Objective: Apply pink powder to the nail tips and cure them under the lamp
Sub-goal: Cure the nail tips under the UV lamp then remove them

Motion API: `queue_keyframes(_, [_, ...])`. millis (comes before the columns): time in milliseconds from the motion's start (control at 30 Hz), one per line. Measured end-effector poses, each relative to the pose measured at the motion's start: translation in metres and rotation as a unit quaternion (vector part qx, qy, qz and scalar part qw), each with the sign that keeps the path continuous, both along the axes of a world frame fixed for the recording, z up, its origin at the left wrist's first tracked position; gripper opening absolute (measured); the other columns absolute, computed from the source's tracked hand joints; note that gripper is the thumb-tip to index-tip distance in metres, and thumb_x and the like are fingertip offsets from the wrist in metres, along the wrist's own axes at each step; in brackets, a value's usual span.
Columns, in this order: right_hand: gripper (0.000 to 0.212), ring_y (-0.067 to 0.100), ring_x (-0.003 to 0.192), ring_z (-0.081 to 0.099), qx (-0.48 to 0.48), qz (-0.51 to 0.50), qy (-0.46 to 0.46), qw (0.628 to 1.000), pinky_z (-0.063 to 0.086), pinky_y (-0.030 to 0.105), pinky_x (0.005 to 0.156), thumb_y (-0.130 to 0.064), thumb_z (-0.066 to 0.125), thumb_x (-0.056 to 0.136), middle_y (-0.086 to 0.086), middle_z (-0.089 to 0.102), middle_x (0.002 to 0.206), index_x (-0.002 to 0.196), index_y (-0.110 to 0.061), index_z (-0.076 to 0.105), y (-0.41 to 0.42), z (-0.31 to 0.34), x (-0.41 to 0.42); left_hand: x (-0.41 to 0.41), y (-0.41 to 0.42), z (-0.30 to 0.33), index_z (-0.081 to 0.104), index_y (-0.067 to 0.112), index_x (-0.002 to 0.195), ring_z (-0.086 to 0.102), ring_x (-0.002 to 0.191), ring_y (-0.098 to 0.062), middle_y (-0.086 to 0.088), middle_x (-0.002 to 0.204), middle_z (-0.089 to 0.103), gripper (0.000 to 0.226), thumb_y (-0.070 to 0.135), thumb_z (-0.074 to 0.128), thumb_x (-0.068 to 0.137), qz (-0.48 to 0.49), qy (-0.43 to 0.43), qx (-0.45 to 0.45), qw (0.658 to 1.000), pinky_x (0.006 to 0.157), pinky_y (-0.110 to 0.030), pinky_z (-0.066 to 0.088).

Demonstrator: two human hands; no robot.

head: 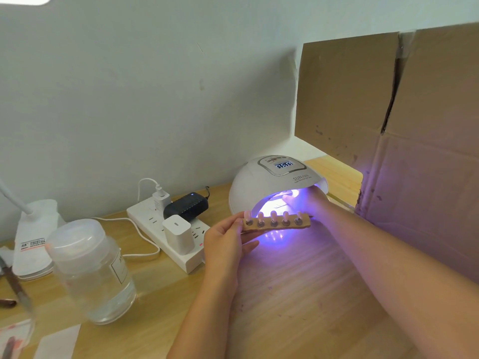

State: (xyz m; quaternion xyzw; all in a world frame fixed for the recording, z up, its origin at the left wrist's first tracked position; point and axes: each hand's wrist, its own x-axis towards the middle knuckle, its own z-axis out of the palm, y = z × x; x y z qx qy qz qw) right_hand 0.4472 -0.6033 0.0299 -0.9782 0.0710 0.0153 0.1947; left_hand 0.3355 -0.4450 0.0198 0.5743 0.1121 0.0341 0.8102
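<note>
Light wooden table [298, 294] with several things on it.
White dome-shaped nail lamp [261, 187] at centre; white power strip [178, 237] to its left; clear plastic jar [90, 270] lower left; brown cardboard box [427, 151] at right.

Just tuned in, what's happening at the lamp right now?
The left hand holds a cardboard strip carrying five nail tips at the mouth of the curing lamp, which is lit violet. The right hand is reaching inside the lamp opening; what its fingers do there is washed out by glare.
</note>
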Motion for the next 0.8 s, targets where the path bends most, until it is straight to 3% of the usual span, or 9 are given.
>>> queue_keyframes(33, [0.033,0.025,0.107,0.052,-0.011,-0.007,-0.028,1.0,0.045,0.031,0.089,-0.034,0.05,0.094,0.008,0.057,0.12,0.117,-0.011,0.05,0.0,-0.004,0.0,0.0,0.0,0.0,0.067,0.013,0.085,0.069,0.064,-0.014,0.001,0.066,0.07,0.026,0.004,0.044,0.094,0.0,0.0,-0.001,1.0,0.047,-0.017,0.05])
queue_keyframes(100, [0.033,0.027,0.107,0.053,0.007,0.008,-0.089,0.996,0.043,0.033,0.091,-0.032,0.053,0.092,0.009,0.06,0.112,0.115,-0.008,0.054,-0.001,-0.009,-0.002,-0.001,-0.001,0.0,0.067,0.014,0.085,0.07,0.065,-0.014,0.001,0.066,0.071,0.026,0.004,0.044,0.094,0.0,-0.001,0.001,1.0,0.047,-0.017,0.05])
queue_keyframes(200, [0.018,0.025,0.074,0.052,0.062,0.037,-0.131,0.989,0.039,0.027,0.059,-0.029,0.057,0.09,0.003,0.051,0.07,0.08,-0.015,0.056,-0.01,-0.013,-0.014,-0.001,-0.003,0.0,0.066,0.016,0.084,0.07,0.073,-0.017,-0.003,0.074,0.071,0.029,0.003,0.042,0.094,0.003,-0.001,0.005,1.0,0.047,-0.017,0.05])
queue_keyframes(267, [0.018,0.016,0.055,0.041,0.122,0.053,-0.147,0.98,0.025,0.022,0.047,-0.031,0.063,0.086,-0.005,0.038,0.057,0.078,-0.025,0.048,-0.016,-0.015,-0.027,-0.002,-0.003,0.0,0.066,0.016,0.084,0.07,0.074,-0.017,-0.004,0.075,0.071,0.029,0.003,0.042,0.094,0.003,-0.002,0.003,1.0,0.047,-0.017,0.05])
queue_keyframes(333, [0.018,0.009,0.051,0.04,0.14,0.057,-0.148,0.978,0.024,0.023,0.046,-0.032,0.068,0.082,-0.007,0.043,0.054,0.083,-0.025,0.051,-0.022,-0.014,-0.039,-0.002,-0.003,0.0,0.066,0.016,0.083,0.07,0.074,-0.017,-0.004,0.075,0.071,0.03,0.003,0.042,0.094,0.005,-0.004,0.003,1.0,0.047,-0.018,0.05])
queue_keyframes(467, [0.021,0.014,0.068,0.051,0.112,-0.01,-0.155,0.982,0.031,0.023,0.052,-0.036,0.069,0.076,-0.012,0.051,0.064,0.073,-0.026,0.051,-0.037,-0.015,-0.064,-0.001,-0.004,-0.001,0.065,0.017,0.082,0.069,0.076,-0.019,-0.006,0.077,0.07,0.031,0.003,0.041,0.094,0.01,-0.006,0.006,1.0,0.046,-0.017,0.05])
queue_keyframes(600, [0.034,0.017,0.068,0.052,0.056,-0.085,-0.19,0.976,0.031,0.022,0.05,-0.046,0.067,0.074,-0.014,0.054,0.064,0.066,-0.023,0.044,-0.055,-0.025,-0.09,-0.001,-0.005,-0.001,0.065,0.018,0.08,0.068,0.074,-0.018,-0.006,0.077,0.069,0.031,0.003,0.041,0.094,0.015,-0.01,0.006,1.0,0.046,-0.017,0.049])
queue_keyframes(700, [0.037,0.022,0.066,0.047,-0.001,-0.128,-0.21,0.969,0.027,0.027,0.049,-0.045,0.064,0.073,-0.015,0.047,0.058,0.064,-0.018,0.041,-0.067,-0.031,-0.104,-0.001,-0.005,-0.001,0.066,0.017,0.082,0.069,0.073,-0.017,-0.005,0.076,0.07,0.031,0.003,0.041,0.094,0.015,-0.015,0.01,1.0,0.046,-0.016,0.049])
queue_keyframes(800, [0.036,0.026,0.075,0.056,-0.041,-0.147,-0.194,0.969,0.021,0.024,0.047,-0.047,0.059,0.074,-0.018,0.037,0.058,0.065,-0.018,0.041,-0.074,-0.032,-0.109,-0.002,-0.004,-0.001,0.066,0.016,0.082,0.068,0.063,-0.014,-0.005,0.074,0.069,0.028,0.003,0.043,0.093,0.006,-0.014,0.002,1.0,0.047,-0.018,0.051])
